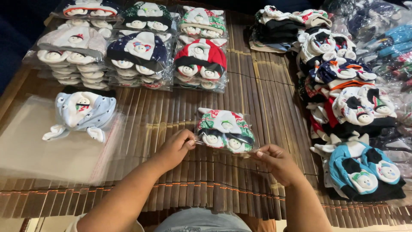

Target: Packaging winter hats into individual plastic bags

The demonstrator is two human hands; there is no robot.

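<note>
While both hands pinch its near edge, a clear bagged hat set lies at the middle of the mat, as seen from the head camera looking down.

Left hand: the left hand point(176, 148) has thumb and fingertips closed on the near left corner of the bagged hat set point(225, 130), grasping the clear plastic.

Right hand: the right hand point(277, 160) pinches the near right corner of the same bag, fingers curled around the plastic edge.

Held thing: a clear bag with a green, red and white baby hat and small mittens bearing round snowman faces; it rests flat on the bamboo mat point(266, 99), just ahead of the hands.

Left side: a loose pale blue hat set point(81, 114) lies on a stack of empty clear bags point(47, 150), well apart from the left hand.

Far side: stacks of bagged sets point(137, 51) stand in rows along the far edge, in grey, navy, red and green.

Right side: a heap of unbagged hats point(347, 103) runs down the right edge, with a turquoise and black hat point(365, 169) nearest the right hand.

Far right: more plastic-wrapped goods point(390, 38), blurred, lie past the heap.
</note>
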